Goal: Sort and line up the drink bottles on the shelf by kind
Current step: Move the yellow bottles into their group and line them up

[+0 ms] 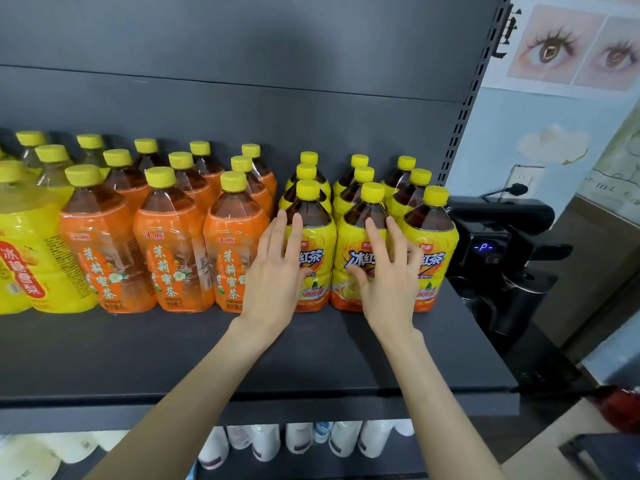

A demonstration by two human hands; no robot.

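Both flat, fingers straight, gripping nothing: my left hand (pixel 277 275) and right hand (pixel 389 282) press, I think, the front yellow-label tea bottles (pixel 350 252) by the right edge of the shelf (pixel 156 351). I'd push low and evenly, squaring rows beside the orange-label bottles (pixel 173 258).

Upright and yellow-capped on a dark shelf (pixel 138 348): yellow-labelled iced tea bottles (pixel 346 244) in three files at right, orange-labelled tea bottles (pixel 173 258) just beside them, and yellow-wrapped bottles (pixel 24 258), seemingly a third kind, at the cropped far left.
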